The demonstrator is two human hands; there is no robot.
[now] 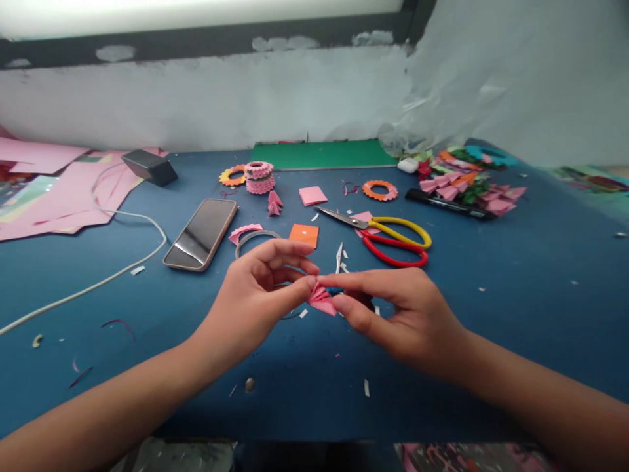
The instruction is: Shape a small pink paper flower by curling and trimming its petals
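A small folded pink paper piece (322,299) is held just above the blue table (515,308), near its front middle. My left hand (260,295) pinches its left side with thumb and fingertips. My right hand (393,308) pinches its right side, thumb under and forefinger on top. Both hands are closed on the paper and their fingertips nearly touch.
Behind the hands lie red and yellow scissors (388,236), an orange paper square (303,235), a pink square (312,195), a tape ring (255,239) and a phone (201,233). Paper ring shapes (259,177), a white cable (122,262), pink sheets (59,190) and a folded-piece pile (466,180) sit farther off.
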